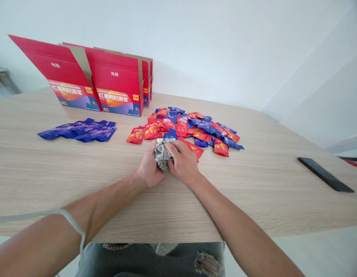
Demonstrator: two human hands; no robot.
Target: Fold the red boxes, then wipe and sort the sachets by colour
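My left hand (149, 168) is wrapped around a crumpled grey-and-white patterned cloth (162, 152). From the right, my right hand (184, 161) grips the same cloth, its fingers closed over it. The top of a blue sachet (170, 134) shows just beyond the cloth; whether it is held inside or lies behind, I cannot tell. A mixed pile of red sachets (182, 126) and blue sachets (205, 126) spreads on the table right behind my hands. One red sachet (197, 150) lies partly behind my right hand.
Several blue sachets lie in an overlapping row (80, 130) at the left. Behind them stand several red-and-blue cartons (117, 86) with raised flaps. A flat black object (325, 174) rests on the wooden table (262, 181) at the right. A pale cord (70, 219) crosses my left forearm.
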